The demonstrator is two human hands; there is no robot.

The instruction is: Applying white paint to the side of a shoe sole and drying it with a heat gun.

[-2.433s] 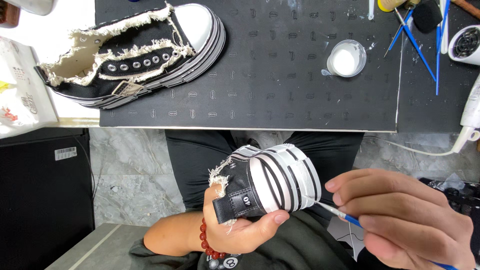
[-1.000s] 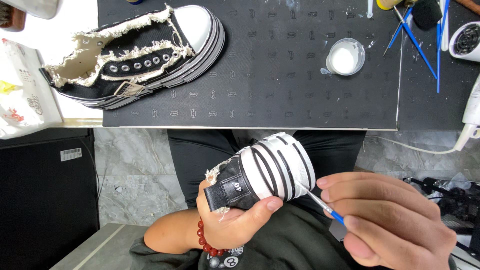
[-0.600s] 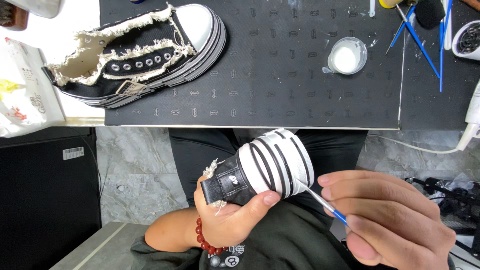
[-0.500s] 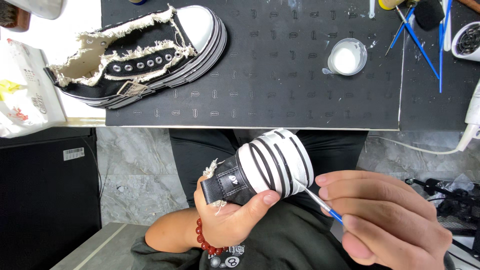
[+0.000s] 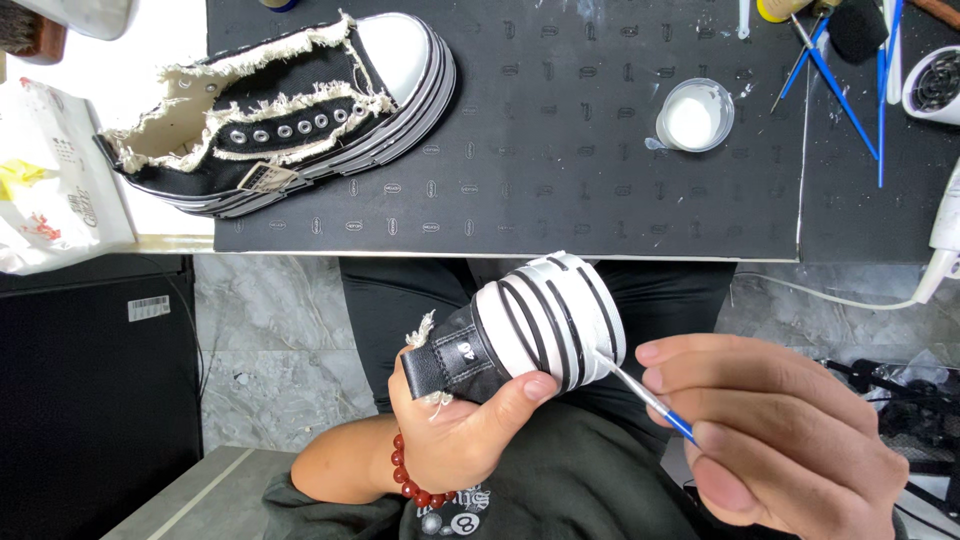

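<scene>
My left hand (image 5: 455,435) grips a black sneaker (image 5: 520,330) by its heel over my lap; its thick white sole with black stripes faces me. My right hand (image 5: 775,435) holds a thin blue-handled brush (image 5: 650,398), whose tip touches the white edge of the sole on its right side. A red bead bracelet (image 5: 408,480) sits on my left wrist. The matching black sneaker (image 5: 290,110) with frayed cream edges lies on its side on the black mat (image 5: 560,190).
A small round cup of white paint (image 5: 695,115) stands on the mat at the right. Blue brushes (image 5: 850,90) and a white tub (image 5: 935,85) lie at the far right. A white packet (image 5: 50,190) rests at the left, a black cabinet (image 5: 95,390) below it.
My left hand has turned the shoe a little, bringing the striped sole up and to the right. The brush tip has moved closer in and now rests against the sole's edge.
</scene>
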